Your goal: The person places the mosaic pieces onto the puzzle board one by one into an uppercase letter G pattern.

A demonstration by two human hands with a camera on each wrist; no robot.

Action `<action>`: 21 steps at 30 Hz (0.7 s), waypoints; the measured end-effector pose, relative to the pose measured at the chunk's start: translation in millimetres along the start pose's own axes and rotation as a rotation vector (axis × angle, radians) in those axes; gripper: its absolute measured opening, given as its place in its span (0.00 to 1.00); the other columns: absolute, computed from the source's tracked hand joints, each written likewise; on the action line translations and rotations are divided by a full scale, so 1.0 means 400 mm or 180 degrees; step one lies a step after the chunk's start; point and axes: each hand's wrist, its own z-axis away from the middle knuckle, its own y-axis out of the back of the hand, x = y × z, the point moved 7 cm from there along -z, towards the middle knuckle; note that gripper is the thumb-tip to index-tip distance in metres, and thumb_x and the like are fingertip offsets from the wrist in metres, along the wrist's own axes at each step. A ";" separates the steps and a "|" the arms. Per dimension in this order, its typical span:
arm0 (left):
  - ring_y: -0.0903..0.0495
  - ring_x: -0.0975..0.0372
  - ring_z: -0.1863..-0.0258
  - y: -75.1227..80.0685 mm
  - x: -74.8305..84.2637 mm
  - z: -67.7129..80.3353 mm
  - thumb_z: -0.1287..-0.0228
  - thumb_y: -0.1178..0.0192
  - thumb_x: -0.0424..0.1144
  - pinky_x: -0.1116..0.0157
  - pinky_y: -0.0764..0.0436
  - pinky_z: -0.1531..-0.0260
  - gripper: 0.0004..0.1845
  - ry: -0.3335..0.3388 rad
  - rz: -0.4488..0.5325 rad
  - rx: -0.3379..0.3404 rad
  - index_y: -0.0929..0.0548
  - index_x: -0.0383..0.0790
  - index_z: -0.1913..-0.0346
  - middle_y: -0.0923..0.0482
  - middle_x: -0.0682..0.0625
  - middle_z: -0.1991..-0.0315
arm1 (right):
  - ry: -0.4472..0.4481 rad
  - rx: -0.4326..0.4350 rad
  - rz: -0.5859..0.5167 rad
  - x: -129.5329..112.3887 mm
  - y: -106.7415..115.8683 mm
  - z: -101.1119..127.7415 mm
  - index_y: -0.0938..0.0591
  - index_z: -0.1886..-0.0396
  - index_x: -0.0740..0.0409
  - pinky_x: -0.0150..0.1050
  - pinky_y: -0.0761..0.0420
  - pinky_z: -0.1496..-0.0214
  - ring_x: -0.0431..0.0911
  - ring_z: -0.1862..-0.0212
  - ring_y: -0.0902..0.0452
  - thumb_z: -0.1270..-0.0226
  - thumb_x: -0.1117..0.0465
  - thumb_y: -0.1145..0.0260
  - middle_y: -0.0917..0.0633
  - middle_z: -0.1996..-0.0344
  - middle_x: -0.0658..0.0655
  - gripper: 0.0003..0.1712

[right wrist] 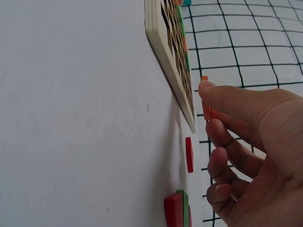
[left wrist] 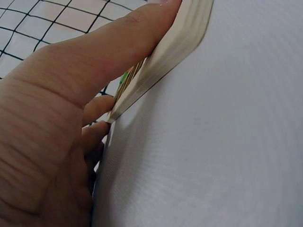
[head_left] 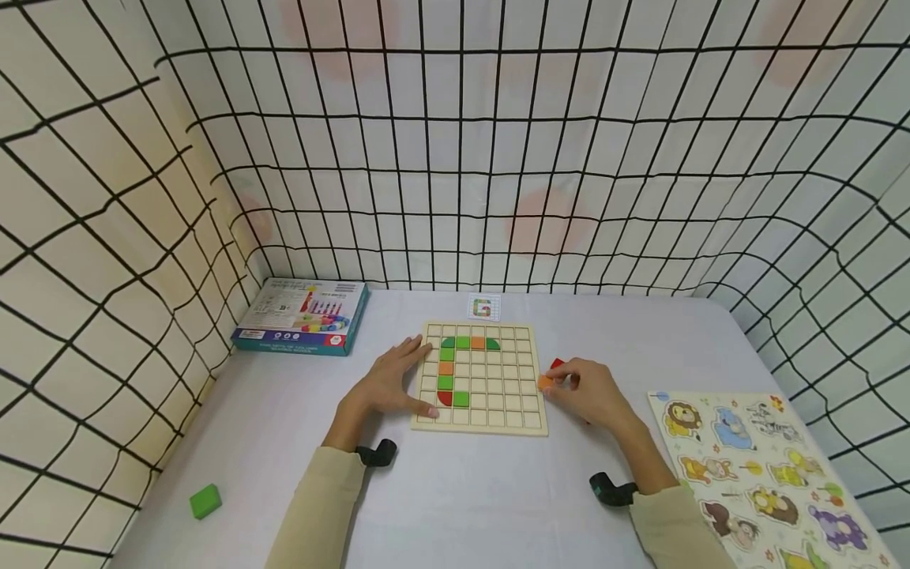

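A square wooden grid board (head_left: 498, 379) lies in the middle of the table. My left hand (head_left: 387, 383) rests along its left side, thumb stretched over the near left corner and fingers at the left edge. Green, orange and red tiles sit in the grid: a row near the top, a column down the left, and a green square tile (head_left: 460, 399) beside a rounded red one (head_left: 445, 399). Just off the board's right edge, my right hand (head_left: 586, 393) pinches an orange square tile (right wrist: 206, 111) between thumb and index finger, the other fingers curled beneath.
Beyond the board lies a small pattern card (head_left: 484, 307). A red piece (right wrist: 189, 155) and stacked red and green pieces (right wrist: 175, 210) lie near my right hand. A toy box (head_left: 302, 316) is back left, a green block (head_left: 205, 501) front left, an animal puzzle board (head_left: 746, 435) right.
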 end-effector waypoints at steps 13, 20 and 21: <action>0.60 0.54 0.15 0.000 -0.006 0.001 0.64 0.23 0.73 0.41 0.54 0.19 0.69 0.0024 0.0034 0.0020 0.45 0.57 0.17 0.57 0.56 0.14 | 0.0212 -0.0100 -0.0125 -0.078 -0.053 -0.017 0.08 0.57 0.50 0.34 0.30 0.67 0.45 0.65 0.29 0.41 0.57 0.20 0.15 0.67 0.48 0.12; 0.61 0.54 0.15 -0.001 -0.003 -0.001 0.63 0.23 0.73 0.41 0.54 0.19 0.69 0.0011 0.0040 0.0006 0.45 0.56 0.17 0.57 0.55 0.14 | 0.0286 -0.0219 -0.0124 -0.108 -0.096 -0.022 0.08 0.57 0.49 0.33 0.29 0.69 0.44 0.68 0.29 0.42 0.57 0.19 0.16 0.69 0.46 0.13; 0.61 0.54 0.15 -0.001 -0.003 -0.001 0.63 0.23 0.73 0.42 0.54 0.19 0.69 0.0016 0.0042 0.0005 0.45 0.56 0.17 0.57 0.55 0.14 | 0.0275 -0.0248 -0.0130 -0.112 -0.103 -0.022 0.08 0.57 0.48 0.33 0.29 0.70 0.43 0.69 0.28 0.42 0.56 0.19 0.16 0.69 0.45 0.13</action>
